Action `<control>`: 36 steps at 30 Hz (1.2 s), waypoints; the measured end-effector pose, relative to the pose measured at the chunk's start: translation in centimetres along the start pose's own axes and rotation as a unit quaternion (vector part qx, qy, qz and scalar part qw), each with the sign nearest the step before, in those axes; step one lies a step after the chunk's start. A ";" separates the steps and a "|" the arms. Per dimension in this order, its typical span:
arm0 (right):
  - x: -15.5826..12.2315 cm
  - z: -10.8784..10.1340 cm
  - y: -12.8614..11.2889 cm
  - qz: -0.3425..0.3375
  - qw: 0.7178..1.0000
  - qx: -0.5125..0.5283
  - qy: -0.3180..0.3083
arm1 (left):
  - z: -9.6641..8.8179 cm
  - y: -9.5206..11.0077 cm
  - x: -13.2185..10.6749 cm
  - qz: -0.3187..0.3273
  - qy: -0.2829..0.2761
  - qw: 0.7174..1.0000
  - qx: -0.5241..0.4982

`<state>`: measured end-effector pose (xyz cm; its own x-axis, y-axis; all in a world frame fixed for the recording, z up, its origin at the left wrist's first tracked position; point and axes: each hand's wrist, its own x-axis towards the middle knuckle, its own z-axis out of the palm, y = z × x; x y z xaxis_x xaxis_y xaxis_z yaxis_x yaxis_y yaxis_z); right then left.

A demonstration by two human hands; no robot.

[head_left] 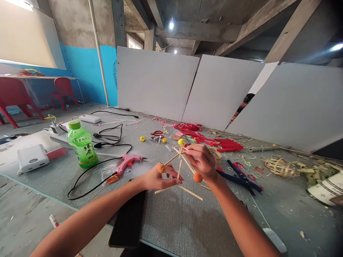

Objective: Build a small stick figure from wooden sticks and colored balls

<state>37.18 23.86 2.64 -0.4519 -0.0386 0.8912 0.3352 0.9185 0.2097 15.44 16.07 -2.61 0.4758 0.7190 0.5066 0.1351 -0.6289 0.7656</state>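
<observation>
A small frame of thin wooden sticks [179, 167] joined by clay balls hangs just above the grey table [171, 221]. My left hand [158, 178] is closed on its lower left part, beside an orange ball [161, 168]. My right hand [203, 161] pinches the sticks near the top, next to a yellow ball [181, 142]. Another orange ball [198, 177] sits under my right palm. Loose sticks lie below the frame.
A pink glue gun [128, 161] with a black cable, a green bottle [81, 144], a white power bank [32, 157], a black phone [128, 223], blue pliers [241, 176], red scissors [157, 134], red paper scraps [209, 137] and a woven bamboo ball [280, 167] lie around. White boards stand behind; a person sits past them.
</observation>
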 end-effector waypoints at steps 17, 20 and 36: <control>0.2 -0.2 0.1 0.005 1.000 -0.001 0.016 | 0.0 -0.4 0.2 0.019 0.020 1.000 0.012; 0.0 -0.2 0.1 0.011 1.000 -0.005 0.006 | 0.0 -0.4 0.2 0.012 0.017 1.000 0.017; -0.1 -0.2 0.1 0.014 1.000 -0.011 -0.004 | -0.1 -0.4 0.2 0.020 0.022 0.999 0.019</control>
<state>37.45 23.92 2.61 -0.4485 -0.0102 0.8937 0.3649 0.9107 0.1936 15.39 16.48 -2.72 0.4425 0.7045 0.5549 0.1505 -0.6683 0.7285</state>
